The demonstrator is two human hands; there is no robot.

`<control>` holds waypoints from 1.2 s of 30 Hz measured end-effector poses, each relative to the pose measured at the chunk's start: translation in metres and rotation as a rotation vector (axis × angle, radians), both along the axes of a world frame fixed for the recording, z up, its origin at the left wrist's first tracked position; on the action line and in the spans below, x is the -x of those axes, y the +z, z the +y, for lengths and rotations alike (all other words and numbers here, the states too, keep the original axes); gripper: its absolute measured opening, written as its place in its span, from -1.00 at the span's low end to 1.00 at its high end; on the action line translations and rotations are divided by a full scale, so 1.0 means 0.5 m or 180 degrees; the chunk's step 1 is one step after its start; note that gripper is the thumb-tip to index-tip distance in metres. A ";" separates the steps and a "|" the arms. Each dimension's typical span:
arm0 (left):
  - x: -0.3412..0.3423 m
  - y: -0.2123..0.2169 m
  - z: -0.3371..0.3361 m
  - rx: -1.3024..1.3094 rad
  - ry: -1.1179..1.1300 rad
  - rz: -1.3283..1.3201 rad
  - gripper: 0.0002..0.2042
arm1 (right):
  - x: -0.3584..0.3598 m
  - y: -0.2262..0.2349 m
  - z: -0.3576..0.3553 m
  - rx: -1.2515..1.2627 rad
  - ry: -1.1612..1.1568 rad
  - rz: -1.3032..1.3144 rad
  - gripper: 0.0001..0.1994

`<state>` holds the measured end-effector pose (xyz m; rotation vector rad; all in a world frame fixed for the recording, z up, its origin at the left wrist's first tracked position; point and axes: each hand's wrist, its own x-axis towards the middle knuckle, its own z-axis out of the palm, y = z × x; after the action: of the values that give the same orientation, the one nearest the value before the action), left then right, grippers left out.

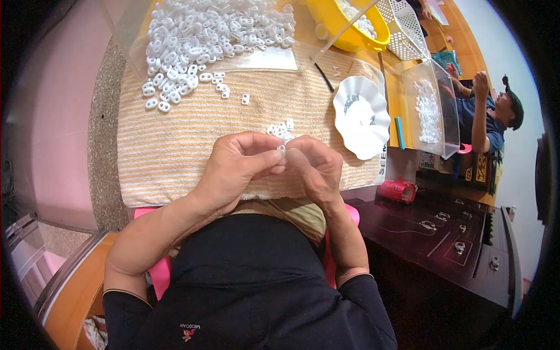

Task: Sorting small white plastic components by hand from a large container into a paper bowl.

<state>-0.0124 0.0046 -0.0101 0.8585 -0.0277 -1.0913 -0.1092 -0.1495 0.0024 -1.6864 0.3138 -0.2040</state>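
Note:
My left hand (236, 161) pinches a small white plastic piece (282, 148) between thumb and forefinger, above the striped towel (181, 137). My right hand (319, 171) meets it from the right, its fingers closed at the same spot; what they grip is hidden. Just beyond my fingertips lies a small cluster of white plastic pieces (279, 129). Farther off, a large heap of white two-holed oval pieces (192, 44) spills out of a clear tray onto the towel. A white scalloped dish (363, 143) to the right holds small dark grey bits.
A yellow basin (318, 13) with white pieces and a white perforated basket (402, 29) stand at the far right. A black stick (324, 77) lies near the dish. Past it are a teal stick (399, 133) and a clear bin (449, 125). Another person (493, 114) sits at right.

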 end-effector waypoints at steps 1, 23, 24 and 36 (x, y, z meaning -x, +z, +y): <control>0.000 0.000 0.000 0.0001 0.0000 0.0001 -0.81 | 0.000 0.000 -0.001 0.0085 0.0013 -0.0020 -0.92; 0.008 -0.004 -0.006 0.0007 0.0055 -0.0585 -0.83 | 0.001 0.000 -0.011 -0.0502 0.0169 0.0066 -0.88; 0.007 -0.005 -0.005 -0.0020 0.0010 -0.0555 -0.83 | 0.002 -0.001 -0.011 -0.0486 0.0165 0.0050 -0.88; 0.006 0.014 -0.003 -0.0018 0.0017 -0.0312 -0.85 | 0.001 0.001 -0.011 -0.0012 0.0274 -0.0113 -0.90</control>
<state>-0.0156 0.0032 -0.0033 0.9163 -0.1041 -1.0440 -0.1097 -0.1548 0.0027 -1.6868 0.2145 -0.1692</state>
